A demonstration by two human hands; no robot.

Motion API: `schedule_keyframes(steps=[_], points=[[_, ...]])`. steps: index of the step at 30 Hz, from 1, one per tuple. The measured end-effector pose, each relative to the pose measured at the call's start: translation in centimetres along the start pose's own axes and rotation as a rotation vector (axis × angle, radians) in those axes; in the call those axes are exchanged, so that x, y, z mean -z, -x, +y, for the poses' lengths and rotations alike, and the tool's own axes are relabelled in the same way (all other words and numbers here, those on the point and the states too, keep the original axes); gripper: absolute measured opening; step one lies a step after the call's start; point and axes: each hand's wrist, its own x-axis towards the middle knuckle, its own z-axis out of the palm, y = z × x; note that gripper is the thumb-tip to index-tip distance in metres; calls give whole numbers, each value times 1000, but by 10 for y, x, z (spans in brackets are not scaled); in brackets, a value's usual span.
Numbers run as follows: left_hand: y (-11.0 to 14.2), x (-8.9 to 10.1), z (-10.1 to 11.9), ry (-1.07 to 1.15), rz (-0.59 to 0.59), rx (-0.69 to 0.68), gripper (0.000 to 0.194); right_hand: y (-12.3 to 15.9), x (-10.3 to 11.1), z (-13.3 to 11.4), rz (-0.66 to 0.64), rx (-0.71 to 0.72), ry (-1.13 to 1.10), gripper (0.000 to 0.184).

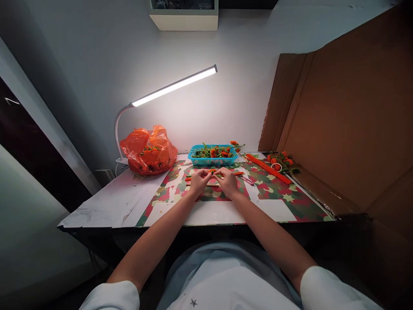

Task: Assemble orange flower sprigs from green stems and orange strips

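Note:
Close together above the middle of the table, my left hand (200,179) and my right hand (227,180) are both closed in a pinch. Between their fingertips is a small orange flower (212,171) with green below it. The fingers cover part of the flower, so its full shape is hidden. Thin orange and brown sticks lie on the table under and beside the hands. Just right of my right hand are pink-handled scissors (248,181). Behind the hands stands a blue basket (213,162) of orange flowers with green stems.
An orange plastic bag (148,150) sits at the back left beside a lit desk lamp (174,86). To the right lie a bundle of orange strips (268,168) and a bunch of orange flowers (280,161). A large cardboard sheet (348,116) walls the right side.

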Motion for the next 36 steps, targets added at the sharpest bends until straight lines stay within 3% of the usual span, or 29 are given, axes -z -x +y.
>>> schedule_keyframes(steps=[5,13,21,30,32,36], points=[[-3,-1,0,308,-14,223,35,-4,6,1,95,-19,19,14],[-2,-1,8,349,-54,268,41,-5,2,1,26,-73,-67,14],[0,2,6,129,-139,116,33,-8,2,7,-32,-194,-133,18],[2,1,1,-259,-133,-334,16,-9,1,14,-105,-322,-112,10],[2,1,3,-281,-133,-331,14,-8,1,13,-95,-288,-62,9],[4,2,14,-160,-53,-196,11,-8,2,10,-18,-94,84,13]])
